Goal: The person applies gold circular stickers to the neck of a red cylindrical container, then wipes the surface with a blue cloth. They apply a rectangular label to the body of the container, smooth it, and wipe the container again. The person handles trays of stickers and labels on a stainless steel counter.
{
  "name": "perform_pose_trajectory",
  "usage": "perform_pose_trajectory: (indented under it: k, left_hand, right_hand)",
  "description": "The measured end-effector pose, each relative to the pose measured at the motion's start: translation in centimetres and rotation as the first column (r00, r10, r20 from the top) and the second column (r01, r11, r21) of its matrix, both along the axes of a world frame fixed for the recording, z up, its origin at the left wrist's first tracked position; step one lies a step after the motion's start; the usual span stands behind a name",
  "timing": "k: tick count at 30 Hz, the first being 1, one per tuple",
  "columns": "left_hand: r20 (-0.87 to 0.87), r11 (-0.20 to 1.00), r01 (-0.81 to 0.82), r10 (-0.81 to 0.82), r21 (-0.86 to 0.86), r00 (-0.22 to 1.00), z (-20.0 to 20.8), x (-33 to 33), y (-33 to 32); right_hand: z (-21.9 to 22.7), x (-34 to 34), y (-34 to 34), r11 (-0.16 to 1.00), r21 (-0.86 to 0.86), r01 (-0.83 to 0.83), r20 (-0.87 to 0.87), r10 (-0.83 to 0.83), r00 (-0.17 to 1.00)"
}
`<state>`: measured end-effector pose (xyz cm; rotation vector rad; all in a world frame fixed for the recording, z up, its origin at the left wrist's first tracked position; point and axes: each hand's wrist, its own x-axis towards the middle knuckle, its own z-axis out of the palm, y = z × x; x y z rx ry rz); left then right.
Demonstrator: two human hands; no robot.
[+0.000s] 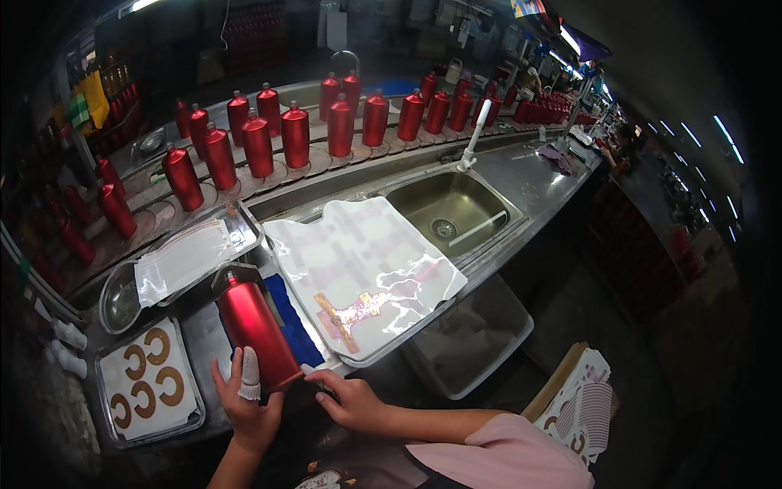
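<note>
While glossy red metallic bottle point(257, 322) lies on blue cloth point(292, 322), neck pointing away from person, left hand point(248, 401), fingers spread wide, white wrap point(250, 381) round one, sits against its lower left side. Right hand point(352, 399) curled at base corner, thumb and forefinger narrowly apart; cannot tell whether anything thin is between. Possible trouble: uneven push from left palm could skid slick bottle or bunch cloth; dragging fingertips could smudge shiny surface.
</note>
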<state>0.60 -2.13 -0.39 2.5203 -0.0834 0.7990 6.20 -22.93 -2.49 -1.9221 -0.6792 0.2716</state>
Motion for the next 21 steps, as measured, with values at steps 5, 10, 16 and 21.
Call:
perform_pose_trajectory:
  k: [5,10,16,21]
  left_hand:
    - [-0.001,0.999,-0.001,0.002,0.035,1.0,1.1,0.5,-0.8]
    - [0.047,1.0,0.005,-0.005,-0.006,0.999,-0.1,0.6,-0.8]
    - [0.058,0.998,0.043,-0.041,-0.038,0.997,-1.5,0.1,0.1]
    - [-0.001,0.999,0.033,-0.033,-0.022,0.999,0.1,-0.6,0.3]
  right_hand:
    - [1.8,0.0,-0.1,0.989,0.049,-0.136,0.372,0.108,0.922]
    - [2.7,0.9,1.8,0.94,-0.197,-0.279,0.544,0.341,0.767]
    - [1.9,1.5,2.7,0.918,-0.212,-0.336,0.616,0.392,0.683]
    - [2.1,0.0,1.1,0.984,-0.029,-0.176,0.479,0.168,0.861]
